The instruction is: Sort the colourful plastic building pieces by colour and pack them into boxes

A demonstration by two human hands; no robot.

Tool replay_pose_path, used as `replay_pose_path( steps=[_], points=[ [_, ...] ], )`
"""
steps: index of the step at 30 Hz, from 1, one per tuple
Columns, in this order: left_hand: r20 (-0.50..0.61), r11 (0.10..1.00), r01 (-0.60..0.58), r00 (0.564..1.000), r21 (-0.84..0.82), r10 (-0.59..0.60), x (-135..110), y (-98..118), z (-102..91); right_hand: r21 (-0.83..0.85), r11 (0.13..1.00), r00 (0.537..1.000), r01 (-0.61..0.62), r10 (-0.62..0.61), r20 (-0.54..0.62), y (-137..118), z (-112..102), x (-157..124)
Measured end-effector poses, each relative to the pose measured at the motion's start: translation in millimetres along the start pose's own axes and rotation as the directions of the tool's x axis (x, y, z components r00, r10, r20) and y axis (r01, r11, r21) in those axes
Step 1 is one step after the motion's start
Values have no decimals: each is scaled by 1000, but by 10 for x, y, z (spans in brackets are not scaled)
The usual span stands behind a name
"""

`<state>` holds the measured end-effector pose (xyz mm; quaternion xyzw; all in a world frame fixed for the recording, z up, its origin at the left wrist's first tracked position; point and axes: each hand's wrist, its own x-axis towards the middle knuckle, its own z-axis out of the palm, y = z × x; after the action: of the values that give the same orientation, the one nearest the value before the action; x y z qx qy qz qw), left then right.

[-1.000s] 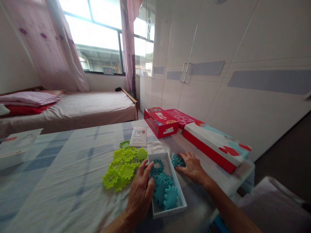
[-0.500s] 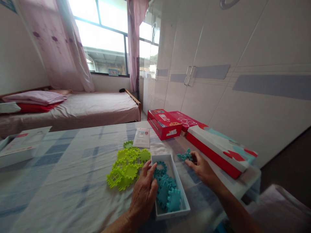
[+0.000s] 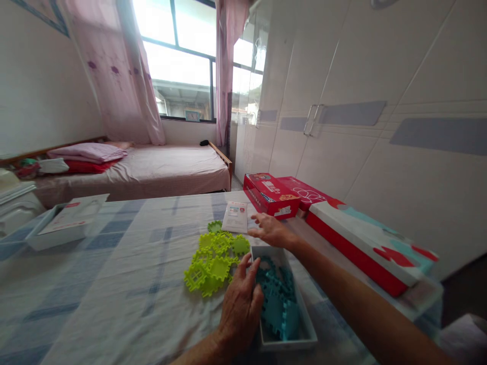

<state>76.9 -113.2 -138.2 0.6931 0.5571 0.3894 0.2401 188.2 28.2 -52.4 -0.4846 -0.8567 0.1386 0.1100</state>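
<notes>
A shallow white box [image 3: 306, 317] lies on the table with several teal toothed building pieces [image 3: 272, 299] in it. My left hand [image 3: 243, 299] grips the box's left wall, its fingers over the rim. Beyond the box's far end, my right hand [image 3: 270, 229] reaches out in the air, fingers stretched and apart, with nothing visible in them. Near its fingertips is a white printed leaflet [image 3: 235, 218]. A loose group of lime-green toothed pieces [image 3: 218, 268] lies left of the box, with a darker green round piece [image 3: 215, 226] behind them.
Red boxes [image 3: 272, 195] and a long red-and-white box [image 3: 369, 243] stand at the table's right side. An opened white box with a lid or sheet [image 3: 64, 223] sits at the left end. Beyond the table are a bed [image 3: 171, 165] and a wardrobe [image 3: 342, 76].
My right hand has moved left, over toward the leaflet, and the teal piece it held is no longer in it. My left hand stays at the box. The camera has turned left.
</notes>
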Motion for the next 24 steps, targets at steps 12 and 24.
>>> replay_pose_path(
  steps=[12, 24],
  points=[
    [-5, 1000, -16, 1000, -12, 16, 5, -27, 4, -234, 964, 975, 130, -82, 205, -40, 409, 743],
    [-8, 1000, -14, 1000, -13, 14, -7, -22, 11, -328, 928, 983, 175, -143, 119, -83, 461, 777]
  ],
)
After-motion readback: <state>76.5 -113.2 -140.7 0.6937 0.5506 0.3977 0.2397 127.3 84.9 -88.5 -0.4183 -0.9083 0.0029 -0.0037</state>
